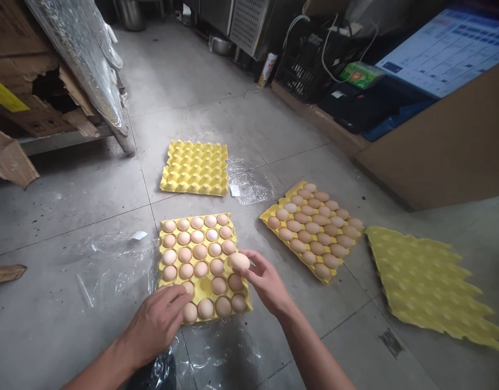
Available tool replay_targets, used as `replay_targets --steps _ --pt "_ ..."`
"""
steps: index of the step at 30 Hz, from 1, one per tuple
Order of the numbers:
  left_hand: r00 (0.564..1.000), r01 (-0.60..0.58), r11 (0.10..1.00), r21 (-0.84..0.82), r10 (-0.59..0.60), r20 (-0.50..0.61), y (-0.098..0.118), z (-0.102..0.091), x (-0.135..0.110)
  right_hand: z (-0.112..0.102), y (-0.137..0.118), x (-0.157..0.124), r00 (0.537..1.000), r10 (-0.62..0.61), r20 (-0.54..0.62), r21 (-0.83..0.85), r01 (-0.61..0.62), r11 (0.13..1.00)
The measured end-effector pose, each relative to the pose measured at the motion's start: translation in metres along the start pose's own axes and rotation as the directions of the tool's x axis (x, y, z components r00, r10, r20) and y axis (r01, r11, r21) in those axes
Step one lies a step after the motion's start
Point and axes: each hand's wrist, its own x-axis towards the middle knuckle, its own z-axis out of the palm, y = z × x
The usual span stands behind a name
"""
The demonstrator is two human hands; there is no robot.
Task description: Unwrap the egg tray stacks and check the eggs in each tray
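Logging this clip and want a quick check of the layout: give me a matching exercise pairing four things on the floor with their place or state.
Things:
1. near yellow egg tray
2. far yellow egg tray
3. egg in the right hand
4. right-side egg tray

States:
A. empty, farthest from the person
B. held just above a tray
C. full of eggs, lying at an angle
D. nearly full, left hand at its near edge

Pairs: 1-D, 2-A, 3-B, 4-C
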Motion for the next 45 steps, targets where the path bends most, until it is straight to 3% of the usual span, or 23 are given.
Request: replay_targets --steps 4,7,10,13,18,24,29,32,40,45 --pt "1.000 -0.010 1.000 -0.009 0.010 0.000 0.001 0.006 -0.007 0.008 -0.014 -0.006 0.996 -0.055 0.074 0.166 0.042 0.985" --pt "1.000 -0.005 1.000 -0.008 0.005 0.021 0.001 0.009 -0.011 0.017 -0.023 -0.012 0.981 -0.049 0.188 0.263 -0.002 0.965" --pt "1.000 -0.003 1.000 -0.005 0.003 0.029 0.001 0.010 -0.012 0.020 -0.027 -0.016 0.956 -0.044 0.291 0.312 -0.051 0.949" --pt "0.999 -0.004 1.000 0.000 0.004 0.041 0.001 0.010 -0.013 0.018 -0.028 -0.016 0.954 -0.065 0.294 0.300 -0.028 0.954" --pt "0.999 -0.003 1.000 -0.011 0.003 0.047 0.003 0.008 -0.012 0.018 -0.029 -0.016 0.963 -0.083 0.257 0.036 0.076 0.996" --pt "1.000 -0.007 0.999 -0.042 0.006 -0.014 0.006 0.003 -0.006 0.022 -0.026 -0.015 0.941 -0.213 0.263 -0.242 0.278 0.930" --pt "1.000 -0.019 0.999 -0.032 0.019 -0.015 0.006 0.006 -0.006 0.014 -0.010 -0.007 0.952 -0.276 0.134 -0.589 0.301 0.750" --pt "1.000 -0.017 0.999 -0.039 0.017 0.003 0.002 0.008 -0.009 0.005 0.009 -0.002 0.952 -0.306 0.010 -0.739 0.213 0.640" --pt "0.999 0.014 0.999 -0.038 -0.012 0.052 -0.009 0.001 -0.003 0.006 0.040 0.007 0.915 -0.402 0.018 -0.843 0.230 0.486" --pt "0.992 0.117 0.993 0.028 -0.116 -0.050 -0.028 -0.003 -0.002 0.014 0.034 0.005 0.888 -0.461 0.014 -0.855 0.250 0.455"
